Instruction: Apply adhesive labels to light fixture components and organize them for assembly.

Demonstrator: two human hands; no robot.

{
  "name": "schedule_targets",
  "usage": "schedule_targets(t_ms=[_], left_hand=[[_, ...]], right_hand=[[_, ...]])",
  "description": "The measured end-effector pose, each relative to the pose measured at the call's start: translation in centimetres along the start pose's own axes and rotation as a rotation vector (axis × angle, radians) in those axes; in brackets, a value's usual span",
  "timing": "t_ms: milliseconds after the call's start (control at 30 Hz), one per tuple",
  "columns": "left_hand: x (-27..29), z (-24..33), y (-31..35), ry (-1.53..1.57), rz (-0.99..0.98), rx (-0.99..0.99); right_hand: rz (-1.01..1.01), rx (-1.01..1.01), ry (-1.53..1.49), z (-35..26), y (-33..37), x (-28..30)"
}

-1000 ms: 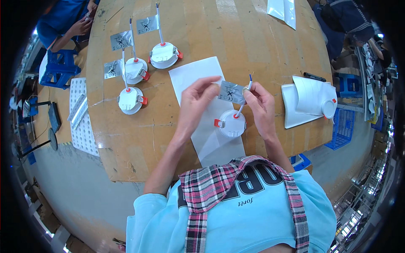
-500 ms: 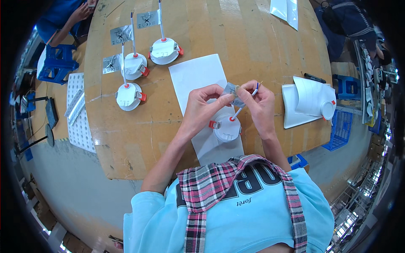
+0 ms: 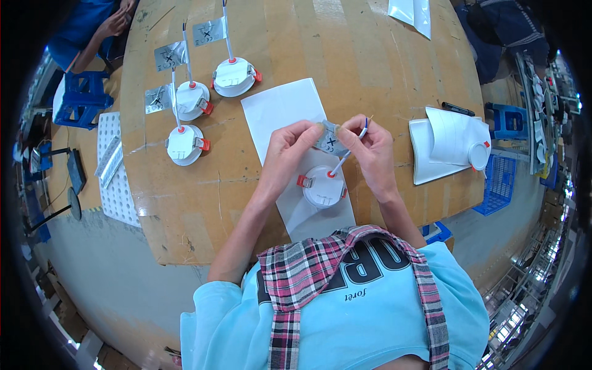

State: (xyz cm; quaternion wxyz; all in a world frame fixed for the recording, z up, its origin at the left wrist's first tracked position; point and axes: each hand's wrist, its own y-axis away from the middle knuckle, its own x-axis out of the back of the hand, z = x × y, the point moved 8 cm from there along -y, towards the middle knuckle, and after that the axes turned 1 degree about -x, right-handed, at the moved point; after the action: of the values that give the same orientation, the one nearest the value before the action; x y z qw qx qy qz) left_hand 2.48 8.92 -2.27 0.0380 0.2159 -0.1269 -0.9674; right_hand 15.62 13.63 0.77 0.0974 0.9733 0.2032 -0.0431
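Note:
A round white downlight (image 3: 322,189) with red-tipped spring clips lies on a white sheet (image 3: 280,114) in front of me. Its white cable (image 3: 338,166) slants up to my right hand (image 3: 374,154), where thumb and fingers pinch it beside a silver label. The coloured wire ends poke out above those fingers. My left hand (image 3: 285,154) is closed on the left end of the silver label (image 3: 329,140), stretched between both hands. On the left stand three similar downlights (image 3: 184,146), their cables upright, each with a silver label sticking out like a flag.
White sheets (image 3: 425,151) lie at the right with a round white part (image 3: 478,156) on them and a black marker (image 3: 457,109) behind. A clear plastic bag (image 3: 413,13) is at the far edge. A perforated white panel (image 3: 114,185) and blue stools (image 3: 84,98) stand left; another person's hand (image 3: 114,23) shows there.
The silver label has opened out between my hands and shows its printed face. Both hands and the downlight have shifted slightly left in the picture.

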Motion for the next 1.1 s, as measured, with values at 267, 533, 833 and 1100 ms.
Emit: schedule_targets(t_ms=[267, 533, 833, 1100], left_hand=[[-0.5, -0.2, 0.2, -0.042, -0.148, 0.137], [0.4, -0.6, 0.2, -0.016, -0.148, 0.145], [0.6, 1.0, 0.1, 0.008, -0.006, 0.018], [0.6, 0.8, 0.1, -0.037, -0.084, -0.054]], right_hand=[[-0.124, -0.017, 0.156, 0.1, -0.4, -0.6], [-0.176, -0.044, 0.108, 0.0, -0.9, -0.9], [-0.122, -0.043, 0.103, -0.1, -1.3, 0.1], [-0.183, -0.028, 0.059, 0.7, -1.4, -0.2]])
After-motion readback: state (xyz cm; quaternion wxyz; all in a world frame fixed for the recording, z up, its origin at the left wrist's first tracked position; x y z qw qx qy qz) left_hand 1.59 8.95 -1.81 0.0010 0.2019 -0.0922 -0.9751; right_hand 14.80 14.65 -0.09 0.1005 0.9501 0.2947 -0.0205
